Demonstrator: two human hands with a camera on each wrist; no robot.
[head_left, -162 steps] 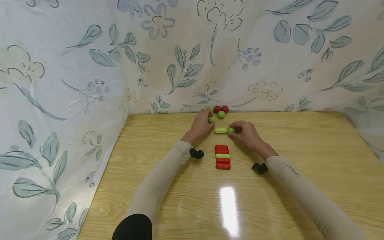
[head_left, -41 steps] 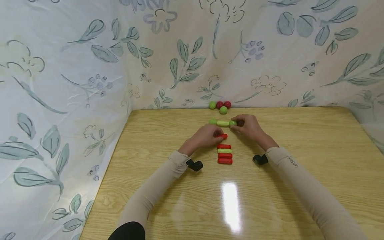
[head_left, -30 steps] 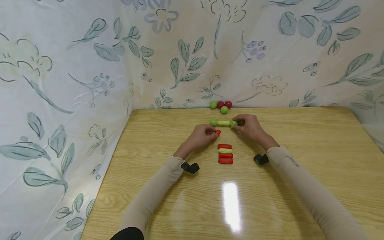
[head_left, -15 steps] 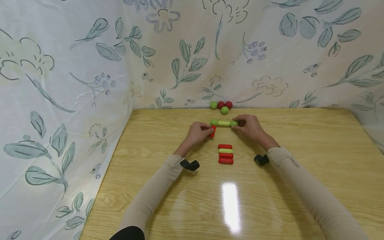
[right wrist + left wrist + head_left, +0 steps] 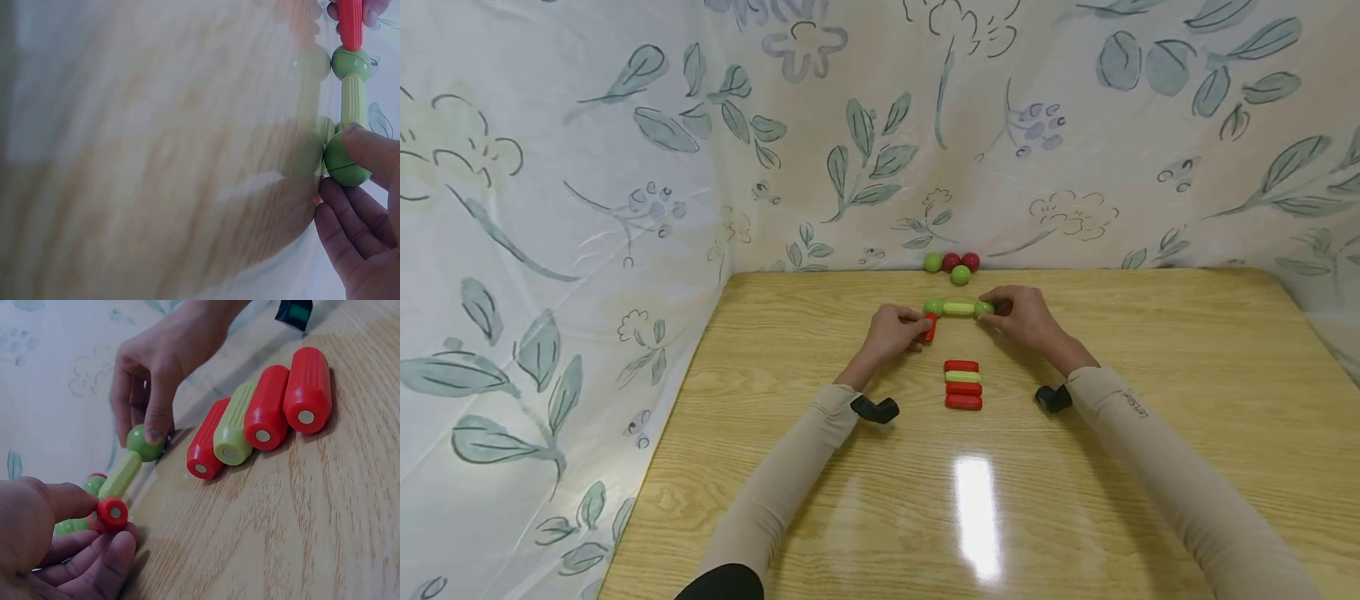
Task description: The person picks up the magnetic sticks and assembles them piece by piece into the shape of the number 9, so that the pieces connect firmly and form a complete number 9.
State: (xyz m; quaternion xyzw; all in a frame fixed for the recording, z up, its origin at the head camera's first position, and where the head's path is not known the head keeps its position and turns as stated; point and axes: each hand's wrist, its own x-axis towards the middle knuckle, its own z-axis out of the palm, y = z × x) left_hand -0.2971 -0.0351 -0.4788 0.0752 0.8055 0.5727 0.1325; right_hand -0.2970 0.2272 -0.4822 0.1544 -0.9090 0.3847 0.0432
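The right green ball (image 5: 983, 309) is pinched by the right hand (image 5: 1026, 321), apparently so that the yellow-green rod (image 5: 958, 308) and left green ball (image 5: 933, 307) joined to it are steadied. A red rod (image 5: 930, 329) is pinched between thumb and fingers of the left hand (image 5: 891, 329), its far end seemingly set against the left ball. On the wood-grained table (image 5: 790, 358), four ribbed rods (image 5: 963, 388) are laid side by side nearer, perhaps for easy reach; pale discs (image 5: 305, 417), possibly magnets, are set in their blunt ends. Smooth, plastic-looking balls (image 5: 952, 262) are clustered at the far edge.
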